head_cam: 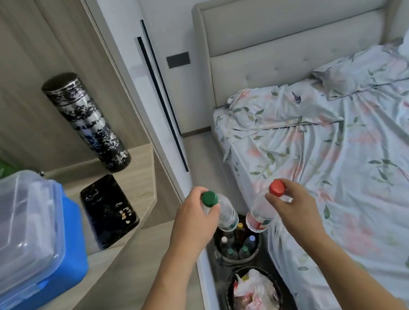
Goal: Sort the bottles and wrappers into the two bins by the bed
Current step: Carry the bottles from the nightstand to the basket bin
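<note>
Above the far bin (238,245), already holding bottles, two bottles were held, necks pinched. The green-capped bottle (221,212) hung from the left hand (195,222), the red-capped bottle (262,210) from the right hand (294,203), both bases angled toward its mouth.

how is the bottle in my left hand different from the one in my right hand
The left hand grips a green-capped bottle with a green label; the right hand grips a red-capped bottle with a red label. Both are clear plastic, held by the neck above the far bin of bottles.
</note>
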The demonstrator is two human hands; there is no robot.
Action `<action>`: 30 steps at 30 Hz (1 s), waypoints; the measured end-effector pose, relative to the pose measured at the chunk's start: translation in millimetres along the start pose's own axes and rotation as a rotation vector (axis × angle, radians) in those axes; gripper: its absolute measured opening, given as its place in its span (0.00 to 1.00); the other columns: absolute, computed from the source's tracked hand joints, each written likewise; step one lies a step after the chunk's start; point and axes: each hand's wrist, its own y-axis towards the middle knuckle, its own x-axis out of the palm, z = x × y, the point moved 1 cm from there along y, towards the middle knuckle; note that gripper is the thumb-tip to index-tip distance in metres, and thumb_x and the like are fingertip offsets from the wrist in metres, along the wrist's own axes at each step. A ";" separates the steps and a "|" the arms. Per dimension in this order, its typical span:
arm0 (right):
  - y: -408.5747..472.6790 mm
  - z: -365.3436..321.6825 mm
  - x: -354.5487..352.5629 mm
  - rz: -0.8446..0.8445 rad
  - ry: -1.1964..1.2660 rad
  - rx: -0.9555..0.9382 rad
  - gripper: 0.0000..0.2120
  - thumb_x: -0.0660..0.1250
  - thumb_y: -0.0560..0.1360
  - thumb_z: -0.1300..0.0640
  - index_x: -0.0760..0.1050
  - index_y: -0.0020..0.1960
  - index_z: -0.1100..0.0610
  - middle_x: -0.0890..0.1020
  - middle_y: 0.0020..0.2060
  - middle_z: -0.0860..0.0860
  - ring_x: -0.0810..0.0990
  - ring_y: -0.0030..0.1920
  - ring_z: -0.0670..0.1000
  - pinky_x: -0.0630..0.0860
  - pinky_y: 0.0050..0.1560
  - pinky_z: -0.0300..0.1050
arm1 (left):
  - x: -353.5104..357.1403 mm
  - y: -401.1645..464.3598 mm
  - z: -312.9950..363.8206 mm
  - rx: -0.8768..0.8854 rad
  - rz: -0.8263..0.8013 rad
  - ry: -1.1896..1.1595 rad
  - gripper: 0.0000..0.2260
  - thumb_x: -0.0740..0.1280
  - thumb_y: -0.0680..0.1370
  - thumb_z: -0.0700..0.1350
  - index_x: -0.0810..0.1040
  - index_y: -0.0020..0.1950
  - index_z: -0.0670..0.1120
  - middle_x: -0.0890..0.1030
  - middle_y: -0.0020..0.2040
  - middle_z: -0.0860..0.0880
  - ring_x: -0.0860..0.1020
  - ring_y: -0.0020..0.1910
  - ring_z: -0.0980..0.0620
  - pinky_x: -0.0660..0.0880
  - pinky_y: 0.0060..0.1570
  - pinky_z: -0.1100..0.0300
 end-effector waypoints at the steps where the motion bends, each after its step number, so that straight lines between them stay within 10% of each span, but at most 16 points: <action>1: 8.6 5.8 1.3 -0.001 -0.010 0.015 0.11 0.70 0.73 0.52 0.77 0.56 0.47 0.78 0.53 0.44 0.76 0.55 0.45 0.74 0.57 0.47 | 7.1 10.9 -0.8 -0.009 -0.016 -0.002 0.06 0.67 0.75 0.48 0.72 0.48 0.57 0.78 0.45 0.58 0.77 0.45 0.56 0.72 0.40 0.61; 19: 140.2 378.6 179.7 -0.224 -0.242 0.317 0.09 0.68 0.76 0.55 0.72 0.54 0.47 0.74 0.47 0.42 0.74 0.49 0.43 0.70 0.49 0.39 | 369.3 218.6 -273.8 -0.179 -0.256 0.197 0.15 0.64 0.80 0.45 0.69 0.66 0.52 0.77 0.59 0.52 0.77 0.58 0.50 0.76 0.57 0.54; 30: 121.3 471.3 214.8 -0.263 -0.239 0.298 0.09 0.69 0.75 0.55 0.71 0.51 0.44 0.72 0.48 0.37 0.72 0.50 0.35 0.69 0.44 0.32 | 492.4 233.7 -420.7 -0.179 -0.349 0.328 0.14 0.63 0.79 0.46 0.71 0.65 0.50 0.78 0.56 0.49 0.78 0.54 0.45 0.77 0.52 0.47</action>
